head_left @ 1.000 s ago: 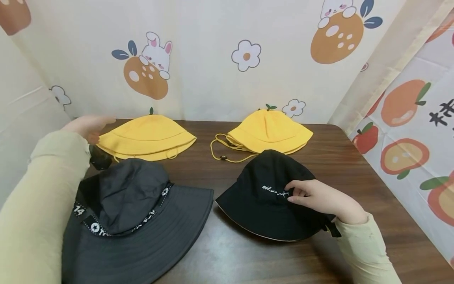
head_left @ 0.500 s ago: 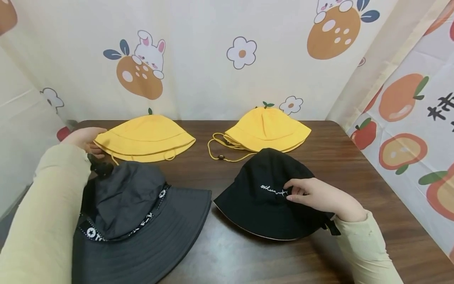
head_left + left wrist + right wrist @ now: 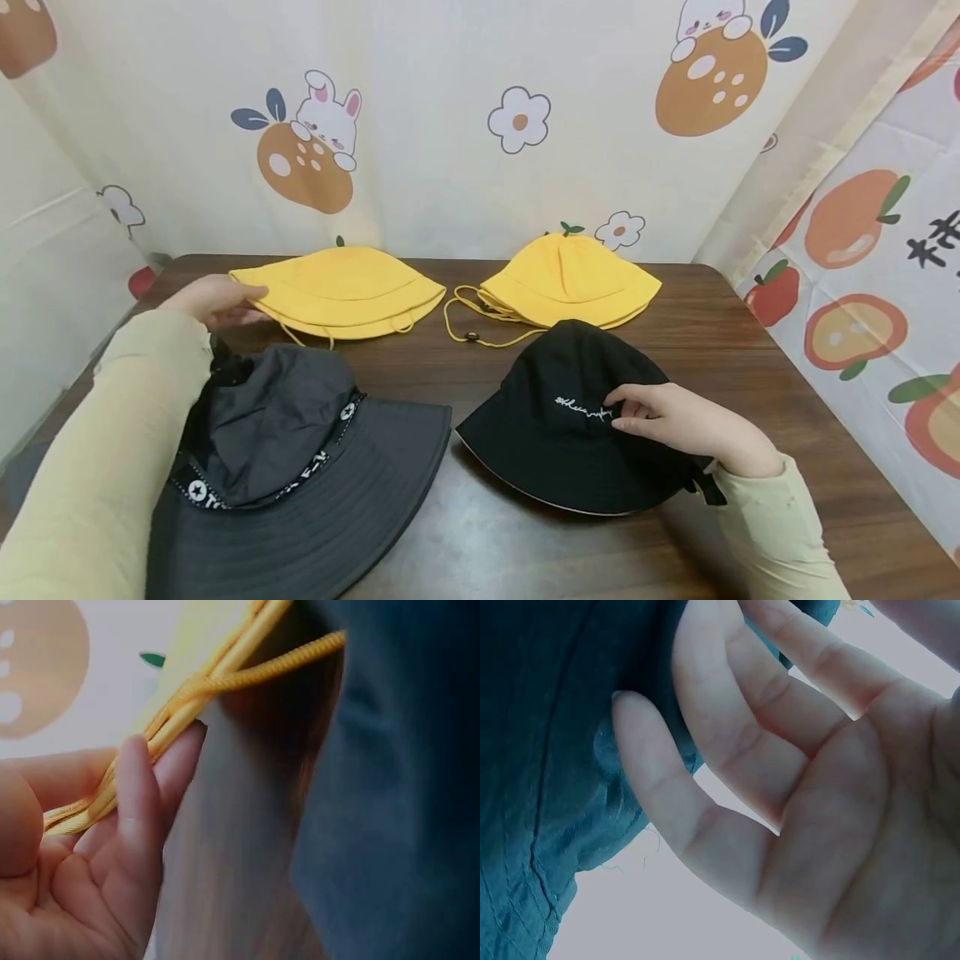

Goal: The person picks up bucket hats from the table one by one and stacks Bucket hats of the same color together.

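Observation:
My left hand (image 3: 213, 300) pinches the left end of the folded brim of a yellow bucket hat (image 3: 348, 287) that has a green sprout on top. In the left wrist view, the thumb and fingers (image 3: 135, 787) hold the layered yellow edge, and a yellow cord (image 3: 285, 664) hangs beside it. My right hand (image 3: 686, 421) rests on a black bucket hat (image 3: 555, 450) with white script, its fingers (image 3: 720, 697) relaxed against the cloth. A dark grey wide-brimmed hat (image 3: 360, 467) lies under my left forearm, which covers part of it.
A second yellow bucket hat (image 3: 573, 279) with a looped chin cord (image 3: 453, 321) sits at the back, behind the black hat. All the hats are on a brown wooden table (image 3: 750, 350). A printed curtain (image 3: 435, 125) hangs along the table's back edge.
My left hand has come down onto the left yellow hat's brim, gripped it and moved it a little to the right. The right hand stays on the black hat.

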The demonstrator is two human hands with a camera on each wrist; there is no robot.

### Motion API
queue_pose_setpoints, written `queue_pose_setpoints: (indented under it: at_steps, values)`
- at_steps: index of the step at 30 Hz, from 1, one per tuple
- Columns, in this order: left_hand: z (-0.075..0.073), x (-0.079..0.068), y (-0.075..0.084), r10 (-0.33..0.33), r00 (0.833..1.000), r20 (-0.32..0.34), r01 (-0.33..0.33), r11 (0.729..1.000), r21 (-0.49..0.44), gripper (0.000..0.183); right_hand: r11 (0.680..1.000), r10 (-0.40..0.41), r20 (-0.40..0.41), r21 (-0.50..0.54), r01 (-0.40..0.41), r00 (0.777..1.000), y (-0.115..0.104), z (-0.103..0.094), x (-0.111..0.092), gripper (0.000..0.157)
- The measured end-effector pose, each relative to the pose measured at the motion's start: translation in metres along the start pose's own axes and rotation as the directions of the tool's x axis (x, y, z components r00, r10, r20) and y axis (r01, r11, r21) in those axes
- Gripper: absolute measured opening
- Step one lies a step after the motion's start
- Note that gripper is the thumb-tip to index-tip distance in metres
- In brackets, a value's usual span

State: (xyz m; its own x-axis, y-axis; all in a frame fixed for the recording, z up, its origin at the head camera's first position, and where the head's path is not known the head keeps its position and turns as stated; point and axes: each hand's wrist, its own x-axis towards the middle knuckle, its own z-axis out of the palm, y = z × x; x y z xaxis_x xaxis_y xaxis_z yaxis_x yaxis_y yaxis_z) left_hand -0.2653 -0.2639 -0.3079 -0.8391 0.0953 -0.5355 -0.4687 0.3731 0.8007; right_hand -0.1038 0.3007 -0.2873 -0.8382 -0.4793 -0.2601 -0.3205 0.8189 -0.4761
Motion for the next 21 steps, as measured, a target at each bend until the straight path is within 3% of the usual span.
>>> queue_pose_setpoints:
  at_steps: [6,9,11,16,21]
  values:
    - [0.007,-0.007,0.009,0.165,0.980,-0.112,-0.156,0.984,0.083,0.063,0.999,0.043,0.011,0.013,-0.043,0.999,-0.001,-0.006,-0.005,0.036]
    - [0.008,-0.014,0.015,0.263,0.956,-0.129,-0.249,0.962,0.115,0.063,1.000,0.026,0.002,0.012,-0.027,1.000,-0.002,-0.012,-0.009,0.037]
    - [0.009,-0.019,0.020,0.334,0.930,-0.153,-0.318,0.941,0.120,0.055,1.000,0.010,-0.010,0.007,-0.010,1.000,-0.003,-0.017,-0.010,0.036]
    - [0.012,-0.034,0.039,0.446,0.872,-0.202,-0.461,0.887,-0.030,0.044,0.998,-0.050,-0.016,0.022,0.050,0.999,-0.015,-0.034,0.000,0.034]
    - [0.017,-0.052,0.061,0.477,0.855,-0.202,-0.516,0.821,-0.245,0.046,0.977,-0.123,0.048,0.179,0.113,0.991,-0.029,-0.057,0.029,0.033]
